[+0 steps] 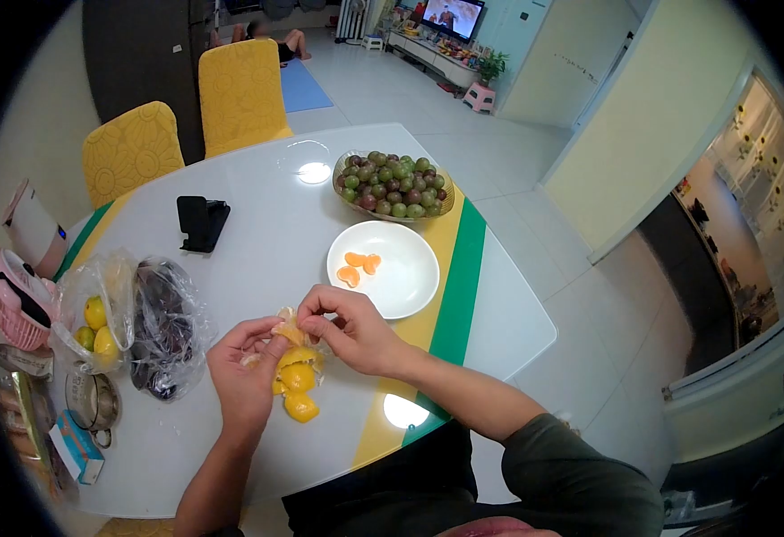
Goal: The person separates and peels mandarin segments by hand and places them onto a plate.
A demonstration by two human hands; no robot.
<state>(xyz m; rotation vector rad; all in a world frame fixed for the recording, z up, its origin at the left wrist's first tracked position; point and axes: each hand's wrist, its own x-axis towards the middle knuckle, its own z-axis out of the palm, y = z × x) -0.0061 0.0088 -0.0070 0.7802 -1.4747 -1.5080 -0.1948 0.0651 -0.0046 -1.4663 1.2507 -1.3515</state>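
Observation:
My left hand [247,365] holds a partly peeled mandarin piece [290,329] between thumb and fingers, above the table. Fingers of my right hand [349,329] pinch at the same piece from the other side. Below them, yellow mandarin peel [299,378] lies in a small pile on the tabletop. Just beyond my right hand stands a white plate [401,285], with several peeled orange segments [356,268] on its left part.
Behind the plate is a basket of grapes [394,186]. A black stand [202,224] sits further left. Plastic bags with yellow fruit [96,327] and dark contents [166,331], a glass cup [93,403] and a blue-white box [77,447] line the left side. Two yellow chairs [241,94] stand behind.

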